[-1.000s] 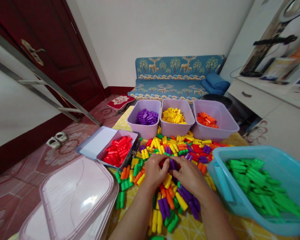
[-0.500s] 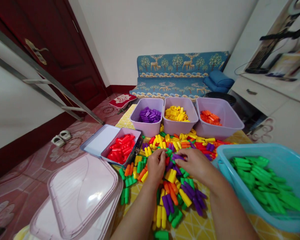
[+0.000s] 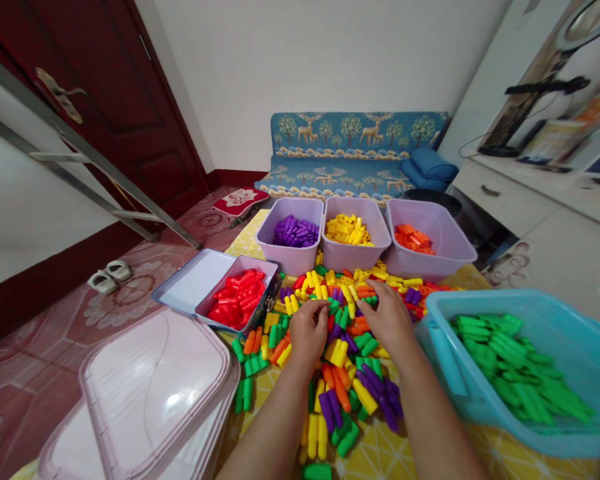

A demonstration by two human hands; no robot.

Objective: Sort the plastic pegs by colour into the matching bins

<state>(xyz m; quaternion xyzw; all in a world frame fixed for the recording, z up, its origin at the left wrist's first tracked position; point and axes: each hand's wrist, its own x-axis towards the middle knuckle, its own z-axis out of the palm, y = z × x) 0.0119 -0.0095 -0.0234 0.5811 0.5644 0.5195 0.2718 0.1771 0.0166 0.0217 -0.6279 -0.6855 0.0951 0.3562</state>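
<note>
A loose pile of plastic building pieces in yellow, green, purple, orange and red covers the patterned tabletop. My left hand [image 3: 309, 331] is over the middle of the pile, thumb and fingertips pinched together. What they hold, if anything, is hidden. To its right, my right hand [image 3: 389, 319] reaches in with thumb and index finger apart, close to a yellow piece [image 3: 351, 301] and some orange pieces [image 3: 365, 292]. Green pieces [image 3: 341, 315] lie between the two hands. Nearer to me are a purple piece [image 3: 331, 408] and a yellow piece [image 3: 317, 437].
Lilac bins hold purple pieces [image 3: 296, 232], yellow pieces [image 3: 349, 230] and orange pieces [image 3: 414, 239] along the back. A blue tub [image 3: 445, 360] of green pieces stands right. Left are an open case [image 3: 180, 280] with red pieces and stacked lids [image 3: 155, 380].
My right hand has let go of a purple piece and moved slightly forward, its fingers spreading. My left hand stays pinched in nearly the same place. The view has shifted a little.
</note>
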